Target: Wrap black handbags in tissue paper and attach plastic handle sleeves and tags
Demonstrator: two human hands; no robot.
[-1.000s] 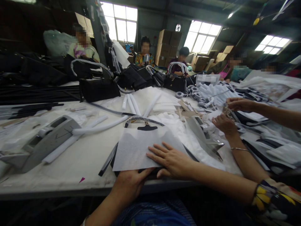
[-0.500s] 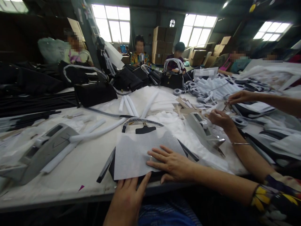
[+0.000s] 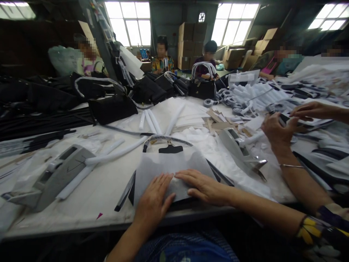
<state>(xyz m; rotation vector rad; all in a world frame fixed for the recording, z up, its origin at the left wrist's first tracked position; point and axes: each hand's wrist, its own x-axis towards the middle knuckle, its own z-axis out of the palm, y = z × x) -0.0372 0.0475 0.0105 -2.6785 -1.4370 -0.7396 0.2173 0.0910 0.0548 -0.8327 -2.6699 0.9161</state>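
A black handbag [image 3: 169, 149] lies flat at the table's near edge under a sheet of white tissue paper [image 3: 169, 168]. Only the bag's wrapped handle and black tab show above the sheet. My left hand [image 3: 154, 199] lies open and flat on the paper's near edge, fingers stretched forward. My right hand [image 3: 203, 186] also rests open on the paper, fingers pointing left, their tips touching my left hand's fingertips.
A grey tape dispenser [image 3: 53, 176] stands at the near left, another [image 3: 237, 149] right of the bag. White foam tubes [image 3: 152, 122] and black bags [image 3: 111, 107] lie further back. A co-worker's hands [image 3: 278, 131] work at the right. Several people sit across the table.
My left hand has come up from the table's edge onto the paper and now meets my right hand's fingertips. The co-worker's hands shifted to the right.
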